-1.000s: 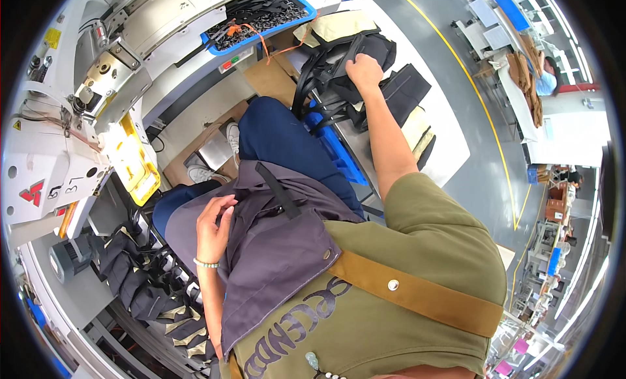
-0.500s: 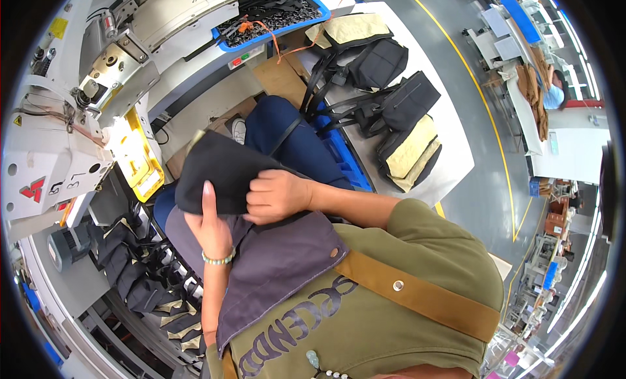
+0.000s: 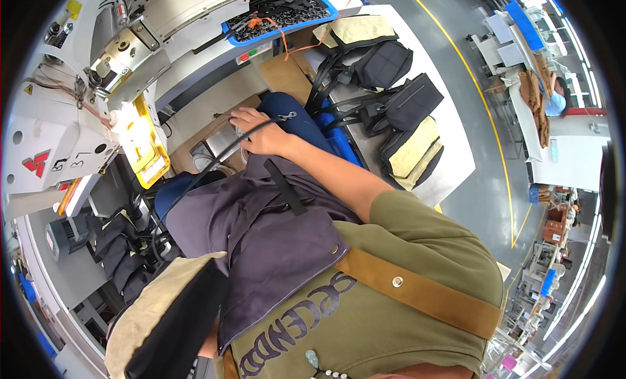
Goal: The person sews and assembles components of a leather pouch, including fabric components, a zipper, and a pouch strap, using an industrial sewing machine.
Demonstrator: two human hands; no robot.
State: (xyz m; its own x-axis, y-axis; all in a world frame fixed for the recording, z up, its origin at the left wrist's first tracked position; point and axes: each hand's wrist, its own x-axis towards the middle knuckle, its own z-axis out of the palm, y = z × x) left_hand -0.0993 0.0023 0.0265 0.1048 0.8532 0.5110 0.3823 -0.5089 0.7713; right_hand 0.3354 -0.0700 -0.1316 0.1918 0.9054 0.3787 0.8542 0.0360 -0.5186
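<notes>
My left hand is hidden behind a black and beige fabric piece at the lower left; only some skin of that arm shows at its right edge. A long black strap with a metal clip crosses above my lap. My right hand is over my knees, fingers apart and loosely curved, with the strap across it. My grey apron covers my lap.
A white machine with a yellow plate stands left. A blue tray of small parts sits above. Black and beige pieces lie on a right-hand table. Dark pieces hang lower left. A co-worker is far right.
The fabric piece has moved from between both hands down to the lower left, covering my left hand. My right hand has moved up and away from it, and the strap now stretches across it.
</notes>
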